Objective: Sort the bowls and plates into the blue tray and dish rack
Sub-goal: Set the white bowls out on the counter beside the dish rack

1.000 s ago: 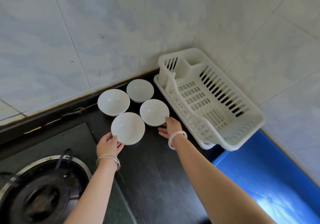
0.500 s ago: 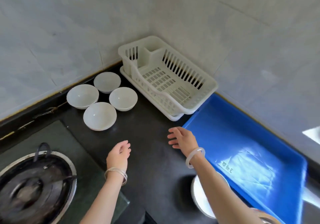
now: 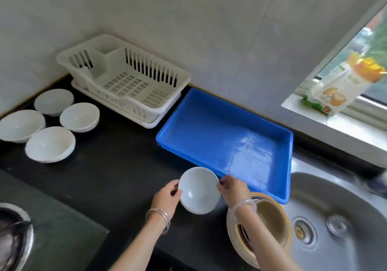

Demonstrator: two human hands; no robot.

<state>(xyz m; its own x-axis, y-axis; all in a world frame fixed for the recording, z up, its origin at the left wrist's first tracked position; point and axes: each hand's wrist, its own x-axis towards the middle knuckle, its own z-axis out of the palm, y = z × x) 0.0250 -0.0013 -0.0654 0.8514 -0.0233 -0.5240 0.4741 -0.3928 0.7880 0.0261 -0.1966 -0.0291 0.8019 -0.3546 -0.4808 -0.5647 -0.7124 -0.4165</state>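
Observation:
Both hands hold a small white bowl (image 3: 199,190) just above the black counter, at the near corner of the blue tray (image 3: 211,128). My left hand (image 3: 167,199) grips its left rim and my right hand (image 3: 234,188) its right rim. The blue tray holds nothing. Behind it to the left stands the white dish rack (image 3: 125,78), with nothing in it. Several white bowls (image 3: 50,144) stand in a cluster at the far left of the counter. A stack of plates with a tan bowl on top (image 3: 270,216) lies under my right forearm.
A steel sink (image 3: 335,218) with a drain lies to the right. A gas burner (image 3: 12,239) on a glass hob is at the lower left. A printed bag (image 3: 339,86) stands on the window sill at the right. Tiled walls close the counter's back.
The view has swung right from the bowl cluster to the tray and sink. My hands left the cluster, came toward me, and now both grip a small white bowl.

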